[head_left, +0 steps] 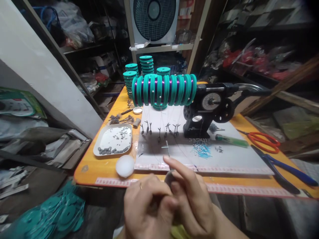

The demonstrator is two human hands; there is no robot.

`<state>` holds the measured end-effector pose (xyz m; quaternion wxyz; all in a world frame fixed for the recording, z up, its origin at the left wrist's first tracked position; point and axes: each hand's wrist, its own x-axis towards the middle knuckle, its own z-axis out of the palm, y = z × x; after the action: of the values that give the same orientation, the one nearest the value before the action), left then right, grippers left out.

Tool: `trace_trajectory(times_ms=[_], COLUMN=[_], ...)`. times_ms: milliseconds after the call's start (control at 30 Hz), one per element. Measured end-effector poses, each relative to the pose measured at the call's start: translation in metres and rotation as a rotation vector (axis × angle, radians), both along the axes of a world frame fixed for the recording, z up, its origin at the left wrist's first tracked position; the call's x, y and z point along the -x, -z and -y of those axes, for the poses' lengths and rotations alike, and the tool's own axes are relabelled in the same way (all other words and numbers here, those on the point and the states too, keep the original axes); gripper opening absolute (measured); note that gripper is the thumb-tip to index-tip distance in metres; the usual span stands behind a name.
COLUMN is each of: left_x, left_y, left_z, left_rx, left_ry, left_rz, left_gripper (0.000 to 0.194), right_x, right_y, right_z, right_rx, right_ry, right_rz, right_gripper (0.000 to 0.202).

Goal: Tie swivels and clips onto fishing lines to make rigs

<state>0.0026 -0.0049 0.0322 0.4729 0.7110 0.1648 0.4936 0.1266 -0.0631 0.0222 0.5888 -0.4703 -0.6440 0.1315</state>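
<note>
My left hand point(149, 205) is closed in front of the table edge, with fingers curled. My right hand point(194, 196) presses against it, index finger stretched out and the other fingers bent inward. A small dark grey rounded thing point(169, 177) shows between the hands; whether either grips it is unclear, and the fingertips are largely hidden. Beyond them, a row of green foam line spools point(164, 89) wound with purple line sits on a black hand-cranked winder point(199, 116). Thin lines hang down from the spools to small dark fishing rig pieces point(159, 134) above the white board point(154, 162).
On the yellow table point(84, 171) stand a white tray point(96, 146) of grey weights, a white round lid point(125, 166) and stacked green spools point(131, 78). Blue-white bits point(201, 149), a green-handled tool point(231, 141), orange scissors point(264, 141) and blue-handled pliers point(291, 169) lie at right.
</note>
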Motion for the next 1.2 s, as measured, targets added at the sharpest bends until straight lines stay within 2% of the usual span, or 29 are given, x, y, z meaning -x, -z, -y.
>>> trace_trajectory(times_ms=[67, 167, 233, 333, 400, 433, 500, 567, 633, 700, 833, 900, 967, 1033, 1100, 1133, 1200], left_x=[-0.003, -0.014, -0.021, -0.026, -0.025, -0.024, -0.02, -0.016, -0.015, -0.016, -0.023, -0.026, -0.029, -0.032, -0.032, -0.031, -0.025], left_y=[-0.006, -0.011, -0.013, -0.012, -0.009, -0.007, -0.003, -0.001, -0.002, -0.006, -0.013, -0.014, -0.014, -0.012, -0.008, -0.005, 0.003], left_z=[-0.004, -0.003, 0.001, 0.003, 0.001, -0.001, -0.006, -0.01, -0.012, -0.011, -0.004, 0.0, 0.001, 0.001, 0.0, 0.0, 0.001], left_rx=[0.321, 0.775, 0.945, 1.105, 1.123, 1.077, 0.912, 0.759, 0.745, 0.853, 1.094, 1.172, 1.229, 1.254, 1.231, 1.185, 1.016], left_ry=[0.094, 0.286, 0.339, 0.325, 0.309, 0.303, 0.29, 0.273, 0.282, 0.329, 0.425, 0.448, 0.445, 0.427, 0.409, 0.387, 0.313], left_rz=[0.067, 0.257, 0.374, 0.498, 0.525, 0.51, 0.429, 0.331, 0.287, 0.297, 0.438, 0.519, 0.586, 0.63, 0.631, 0.612, 0.524], left_gripper=[0.027, 0.042, 0.047, 0.047, 0.047, 0.047, 0.047, 0.041, 0.034, 0.034, 0.046, 0.047, 0.048, 0.049, 0.049, 0.049, 0.046], right_x=[0.003, 0.012, 0.019, 0.02, 0.014, 0.01, -0.001, -0.007, -0.007, 0.0, 0.016, 0.02, 0.023, 0.022, 0.017, 0.014, 0.005], right_y=[-0.002, -0.005, -0.006, -0.005, -0.004, -0.005, -0.006, -0.009, -0.013, -0.014, -0.012, -0.009, -0.004, -0.001, 0.001, 0.001, -0.001], right_z=[0.001, -0.001, -0.004, -0.008, -0.008, -0.007, -0.003, 0.002, 0.005, 0.007, 0.003, -0.002, -0.007, -0.009, -0.009, -0.008, -0.005], right_rx=[0.068, 0.201, 0.213, 0.235, 0.303, 0.349, 0.418, 0.361, 0.218, 0.159, 0.205, 0.185, 0.19, 0.207, 0.232, 0.26, 0.291], right_ry=[-0.078, -0.264, -0.367, -0.357, -0.318, -0.294, -0.246, -0.194, -0.16, -0.151, -0.218, -0.231, -0.209, -0.194, -0.189, -0.165, -0.063], right_rz=[-0.234, -0.809, -1.115, -1.289, -1.215, -1.116, -0.787, -0.396, -0.155, -0.216, -0.852, -1.093, -1.213, -1.247, -1.179, -1.082, -0.753], right_gripper=[0.038, 0.023, 0.021, 0.019, 0.024, 0.028, 0.038, 0.049, 0.06, 0.056, 0.026, 0.023, 0.024, 0.027, 0.028, 0.029, 0.032])
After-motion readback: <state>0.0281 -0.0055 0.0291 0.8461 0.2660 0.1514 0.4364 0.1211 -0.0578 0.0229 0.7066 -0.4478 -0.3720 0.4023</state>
